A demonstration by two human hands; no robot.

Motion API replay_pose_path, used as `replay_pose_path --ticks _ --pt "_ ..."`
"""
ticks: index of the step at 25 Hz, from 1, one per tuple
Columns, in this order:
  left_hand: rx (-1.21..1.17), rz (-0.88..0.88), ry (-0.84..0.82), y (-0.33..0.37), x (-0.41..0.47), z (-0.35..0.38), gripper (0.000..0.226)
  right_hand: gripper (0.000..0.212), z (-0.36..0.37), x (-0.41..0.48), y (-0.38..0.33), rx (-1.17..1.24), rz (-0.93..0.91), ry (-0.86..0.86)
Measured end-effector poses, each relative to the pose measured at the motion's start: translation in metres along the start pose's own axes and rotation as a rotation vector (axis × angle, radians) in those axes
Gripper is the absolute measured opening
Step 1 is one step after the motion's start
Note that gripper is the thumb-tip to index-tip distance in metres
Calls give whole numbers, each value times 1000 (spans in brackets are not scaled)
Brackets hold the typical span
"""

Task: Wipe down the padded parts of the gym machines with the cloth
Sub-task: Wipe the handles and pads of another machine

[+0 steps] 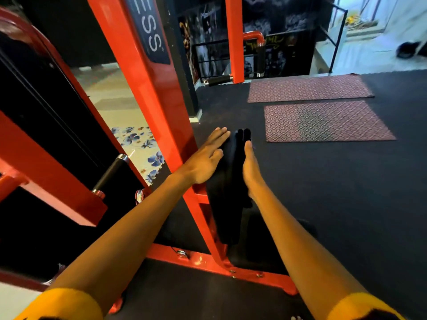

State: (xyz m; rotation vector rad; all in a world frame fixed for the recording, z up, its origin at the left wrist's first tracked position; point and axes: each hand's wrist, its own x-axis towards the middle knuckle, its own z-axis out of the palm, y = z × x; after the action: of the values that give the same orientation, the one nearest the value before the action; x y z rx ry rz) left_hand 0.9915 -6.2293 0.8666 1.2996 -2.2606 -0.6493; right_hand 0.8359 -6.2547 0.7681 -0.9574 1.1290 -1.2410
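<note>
Head view: black pad (pixel 221 215) edge-on just right of the red post (pixel 161 107), sandwiched between left hand (pixel 205 158) on the post side and right hand (pixel 250 167) on the far side, fingers of both straight and curled round nothing. Dark cloth (pixel 242 137) seemingly flattened under the right palm, though hard to tell from the pad. Brace with the left, then drag the cloth down in long overlapping strokes, edges included.

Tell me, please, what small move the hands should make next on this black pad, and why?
Probably slide the right hand down the pad, keeping the dark cloth pressed to its right side. Both hands sit near the pad's top, the left hand flat on the other side steadying it, and the length below them seems yet to be wiped.
</note>
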Motion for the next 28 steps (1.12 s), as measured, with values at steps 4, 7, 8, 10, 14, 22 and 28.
replay_pose_path --ticks 4,7,8,10,14,22,28 --pt "-31 23 -21 -3 3 -1 55 71 11 -93 -1 56 -240 -53" --pt "-63 61 -36 -7 7 -5 56 75 5 -85 20 -87 -317 -30" --pt "-61 84 -38 -8 8 -6 55 79 3 -73 21 -95 -263 6" --pt "-42 105 -53 -10 10 -7 53 79 1 -46 11 -62 -137 57" --pt "-31 104 -57 -9 11 -8 52 68 4 -40 -16 -85 -180 79" --pt "-20 132 -28 -20 14 -4 59 57 10 -79 18 -236 -442 92" --pt "-42 156 -59 -10 13 -6 56 46 34 -92 -20 -319 -322 348"
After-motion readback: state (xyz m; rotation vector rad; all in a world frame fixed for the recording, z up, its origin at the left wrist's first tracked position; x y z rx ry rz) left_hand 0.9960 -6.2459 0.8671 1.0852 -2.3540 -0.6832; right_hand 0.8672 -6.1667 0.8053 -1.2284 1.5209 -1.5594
